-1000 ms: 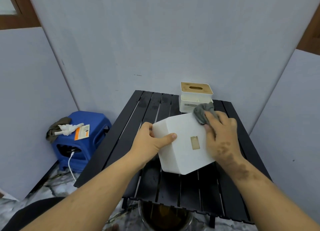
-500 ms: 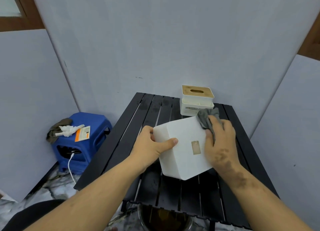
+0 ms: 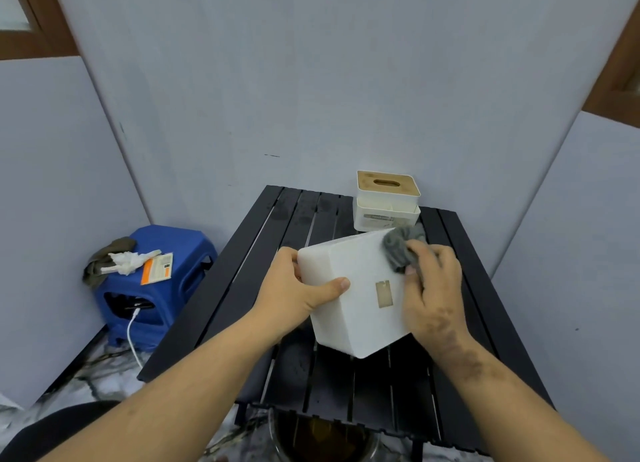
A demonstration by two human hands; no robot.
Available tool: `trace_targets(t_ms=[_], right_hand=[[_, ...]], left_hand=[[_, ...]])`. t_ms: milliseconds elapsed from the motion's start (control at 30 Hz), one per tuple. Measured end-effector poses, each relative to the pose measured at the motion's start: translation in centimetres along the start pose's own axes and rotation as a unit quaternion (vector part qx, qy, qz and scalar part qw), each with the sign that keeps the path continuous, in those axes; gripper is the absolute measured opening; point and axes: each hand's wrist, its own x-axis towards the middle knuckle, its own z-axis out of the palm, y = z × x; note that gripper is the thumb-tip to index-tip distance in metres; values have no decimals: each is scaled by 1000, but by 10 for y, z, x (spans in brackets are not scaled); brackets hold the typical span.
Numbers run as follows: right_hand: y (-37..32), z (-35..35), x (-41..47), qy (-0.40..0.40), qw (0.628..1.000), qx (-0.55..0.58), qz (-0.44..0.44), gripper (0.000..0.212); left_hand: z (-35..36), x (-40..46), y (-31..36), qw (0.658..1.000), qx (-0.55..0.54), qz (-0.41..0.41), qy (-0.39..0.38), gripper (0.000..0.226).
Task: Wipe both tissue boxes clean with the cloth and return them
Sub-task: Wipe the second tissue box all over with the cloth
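Observation:
A plain white tissue box (image 3: 356,288) is held tilted above the black slatted table (image 3: 311,375), its underside with a small tan sticker facing me. My left hand (image 3: 298,295) grips its left edge, thumb across the face. My right hand (image 3: 429,295) holds a crumpled grey cloth (image 3: 401,245) and presses it against the box's upper right corner. A second white tissue box (image 3: 386,202) with a wooden lid stands upright at the table's far edge, just behind the cloth.
A blue plastic stool (image 3: 156,288) stands left of the table, bearing a rag, crumpled white tissue and an orange packet, with a white cable hanging from it. Grey partition walls close in on three sides. A dark round bin (image 3: 322,437) sits under the table's near edge.
The cloth in my right hand has slid slightly along the box's upper right corner. My left hand keeps its grip. The camera view has tilted a little.

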Motion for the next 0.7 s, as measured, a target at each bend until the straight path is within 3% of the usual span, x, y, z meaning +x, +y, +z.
trace_targets(t_ms=[67,200,333,533,700], right_hand=[[-5,2,-2,15,999,9,40,36],[-37,13,-29,-48,995,-8,-84,38],[-29,6,-18,-89,985,-5,-147,37],[-15,-2,3,9,998,55,27,37],[-24,-12,9,27,994,92,46,36]], left_hand=[[-1,-3,1,1000,8,8,-3,65],[-2,-4,-1,1000,5,12,1,65],[-4,-3,2,1000,11,18,2,67],[-2,-10,6,998,25,55,-6,76],[-7,-11,5,994,61,90,-11,90]])
